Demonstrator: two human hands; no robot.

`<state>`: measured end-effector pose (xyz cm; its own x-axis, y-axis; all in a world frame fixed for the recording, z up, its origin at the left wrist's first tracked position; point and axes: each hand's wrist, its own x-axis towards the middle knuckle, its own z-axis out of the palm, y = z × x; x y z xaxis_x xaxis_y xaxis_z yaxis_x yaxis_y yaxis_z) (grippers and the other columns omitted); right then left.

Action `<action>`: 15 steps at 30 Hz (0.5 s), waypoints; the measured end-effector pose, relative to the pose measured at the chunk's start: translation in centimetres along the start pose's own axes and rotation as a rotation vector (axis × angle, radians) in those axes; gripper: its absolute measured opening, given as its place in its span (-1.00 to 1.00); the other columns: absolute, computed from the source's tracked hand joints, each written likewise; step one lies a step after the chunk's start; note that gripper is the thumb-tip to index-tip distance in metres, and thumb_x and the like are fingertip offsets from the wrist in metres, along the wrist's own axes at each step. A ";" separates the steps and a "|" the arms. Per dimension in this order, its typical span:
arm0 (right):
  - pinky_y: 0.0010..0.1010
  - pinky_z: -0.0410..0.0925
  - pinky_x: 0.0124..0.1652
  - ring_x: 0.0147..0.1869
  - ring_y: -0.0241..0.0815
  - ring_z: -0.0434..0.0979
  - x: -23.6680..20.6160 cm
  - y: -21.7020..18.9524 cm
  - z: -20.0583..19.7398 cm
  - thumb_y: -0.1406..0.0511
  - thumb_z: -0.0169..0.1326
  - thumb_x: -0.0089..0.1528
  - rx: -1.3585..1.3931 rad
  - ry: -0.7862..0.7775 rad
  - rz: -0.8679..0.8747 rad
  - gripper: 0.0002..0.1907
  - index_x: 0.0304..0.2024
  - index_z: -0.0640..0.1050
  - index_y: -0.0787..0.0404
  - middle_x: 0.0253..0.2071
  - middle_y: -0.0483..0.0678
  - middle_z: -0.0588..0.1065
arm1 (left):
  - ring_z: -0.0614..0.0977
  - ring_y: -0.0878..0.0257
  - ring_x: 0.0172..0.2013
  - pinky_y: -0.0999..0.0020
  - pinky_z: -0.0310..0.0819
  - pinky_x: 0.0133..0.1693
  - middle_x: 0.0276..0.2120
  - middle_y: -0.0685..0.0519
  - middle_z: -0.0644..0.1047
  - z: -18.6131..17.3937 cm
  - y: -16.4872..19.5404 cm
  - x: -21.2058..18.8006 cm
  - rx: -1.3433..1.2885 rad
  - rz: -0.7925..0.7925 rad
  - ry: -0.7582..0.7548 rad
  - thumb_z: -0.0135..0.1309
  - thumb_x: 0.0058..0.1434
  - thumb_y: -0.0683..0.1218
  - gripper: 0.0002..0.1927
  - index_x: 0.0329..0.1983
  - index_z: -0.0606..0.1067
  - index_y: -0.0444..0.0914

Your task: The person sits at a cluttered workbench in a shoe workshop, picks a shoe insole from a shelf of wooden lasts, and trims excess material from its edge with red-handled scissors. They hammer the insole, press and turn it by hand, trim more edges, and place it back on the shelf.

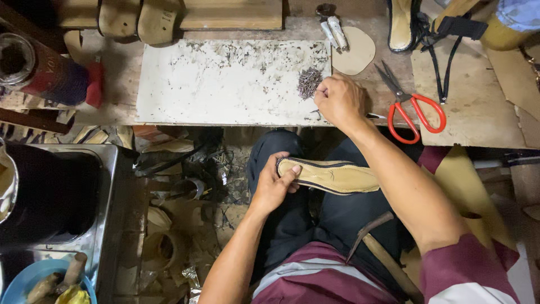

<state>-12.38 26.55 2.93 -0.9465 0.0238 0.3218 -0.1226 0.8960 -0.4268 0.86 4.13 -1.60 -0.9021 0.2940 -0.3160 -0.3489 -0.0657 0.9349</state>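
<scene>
the shoe sole is a flat tan piece with a dark edge band, long and narrow, rounded at its left tip. it lies across the person's lap, over dark trousers, below the bench edge. the left hand comes up from below, its grip closed on the sole's left end, thumb on top and fingers curled under. the right hand reaches forward onto the white slab, fingers pinched together at a small pile of nails; i cannot tell whether it has one. the sole's long axis runs left to right, tilting slightly down to the right. red-handled scissors lie just right of the right hand, and a hammer rests on the lap.
</scene>
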 end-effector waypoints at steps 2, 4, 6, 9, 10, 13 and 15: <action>-0.09 0.41 -0.20 -0.23 0.08 0.58 0.2 -0.2 -0.1 0.27 0.24 0.14 -0.023 -0.014 0.007 -0.89 -0.44 0.63 0.16 -0.32 -0.01 0.58 | 0.57 0.34 -0.50 0.45 0.51 -0.47 -0.38 0.02 0.57 0.0 0.1 0.0 -0.011 0.003 0.001 0.14 0.30 -0.08 -0.47 0.26 0.30 -0.37; -0.10 0.41 -0.20 -0.25 0.07 0.59 0.3 -0.5 -0.3 0.26 0.24 0.13 -0.023 -0.025 0.022 -0.89 -0.44 0.63 0.16 -0.33 -0.01 0.58 | 0.58 0.34 -0.50 0.45 0.51 -0.47 -0.38 0.02 0.57 0.1 0.2 0.0 -0.008 0.002 0.005 0.14 0.30 -0.08 -0.47 0.26 0.30 -0.37; -0.10 0.40 -0.22 -0.26 0.05 0.59 0.2 -0.7 -0.6 0.25 0.25 0.11 -0.001 -0.033 0.048 -0.89 -0.43 0.64 0.16 -0.36 -0.01 0.58 | 0.59 0.35 -0.50 0.45 0.53 -0.47 -0.37 0.03 0.58 0.1 0.3 0.0 0.007 -0.006 0.006 0.14 0.29 -0.07 -0.46 0.26 0.29 -0.36; -0.08 0.37 -0.28 -0.30 0.05 0.58 0.0 -1.0 -0.7 0.22 0.29 0.11 0.019 -0.005 0.036 -0.86 -0.42 0.65 0.15 -0.37 -0.01 0.57 | 0.57 0.35 -0.51 0.45 0.52 -0.48 -0.38 0.02 0.57 0.0 0.3 0.0 -0.003 0.014 -0.001 0.15 0.29 -0.08 -0.47 0.26 0.31 -0.38; -0.09 0.37 -0.27 -0.30 0.04 0.58 0.0 -1.1 -0.7 0.22 0.28 0.11 0.036 -0.001 0.061 -0.87 -0.42 0.66 0.13 -0.37 -0.02 0.57 | 0.58 0.35 -0.51 0.44 0.52 -0.48 -0.38 0.02 0.57 0.0 0.3 0.0 -0.001 0.006 0.001 0.15 0.29 -0.08 -0.47 0.25 0.31 -0.37; -0.11 0.38 -0.23 -0.29 0.02 0.59 0.3 -1.2 -0.2 0.23 0.26 0.12 0.070 -0.001 0.132 -0.90 -0.41 0.67 0.10 -0.38 -0.04 0.57 | 0.58 0.35 -0.51 0.44 0.52 -0.48 -0.40 0.03 0.57 0.1 0.3 0.0 0.001 -0.008 0.007 0.15 0.28 -0.07 -0.46 0.25 0.31 -0.37; -0.13 0.39 -0.18 -0.28 0.01 0.59 0.5 -1.2 0.1 0.23 0.23 0.14 0.070 -0.020 0.179 -0.92 -0.39 0.66 0.08 -0.38 -0.06 0.58 | 0.58 0.35 -0.51 0.45 0.51 -0.48 -0.40 0.04 0.58 0.1 0.2 0.0 -0.002 -0.010 0.006 0.15 0.28 -0.07 -0.46 0.25 0.31 -0.36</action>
<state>-12.73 25.42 3.54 -0.9607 0.1704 0.2192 0.0281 0.8452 -0.5336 0.79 4.26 -1.40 -0.9001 0.2886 -0.3264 -0.3585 -0.0646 0.9313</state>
